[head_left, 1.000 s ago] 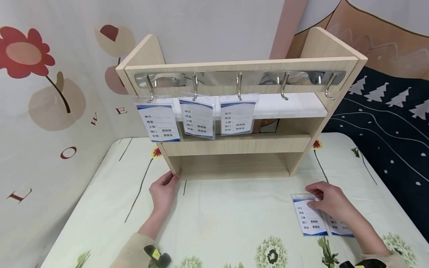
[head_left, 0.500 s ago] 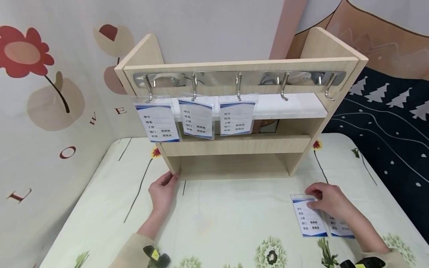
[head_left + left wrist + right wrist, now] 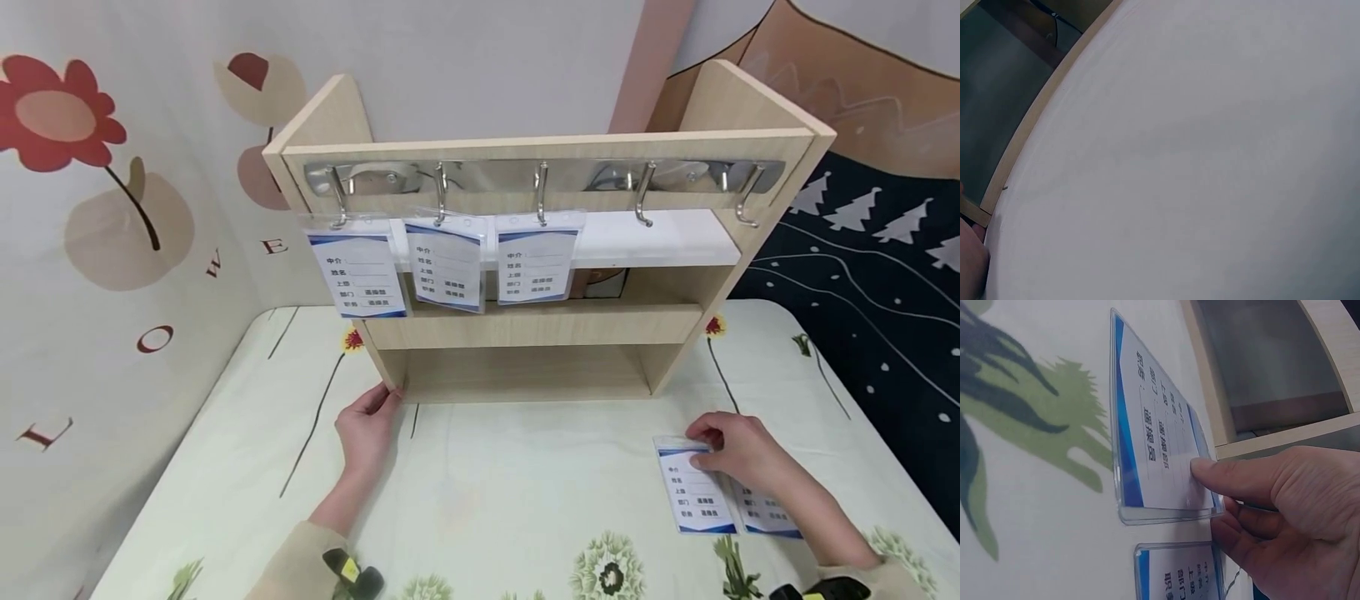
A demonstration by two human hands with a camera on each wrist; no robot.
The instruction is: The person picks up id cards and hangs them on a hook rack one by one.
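Right hand [image 3: 738,450]: pinching the badge [image 3: 696,493], thumb on its face | Badge: in front of the wooden shelf [image 3: 532,327], rightward | Left hand [image 3: 365,429]: gripping the shelf's lower left corner | Advisable: raise by the top edge (second badge [image 3: 761,512] just alongside).

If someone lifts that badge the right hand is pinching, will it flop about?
Probably not much: the badge in the right hand shows nearly straight edges, without obvious sagging. It's likely light, being a thin printed card in a clear sleeve. That shiny, smooth-looking sleeve might slip a little.
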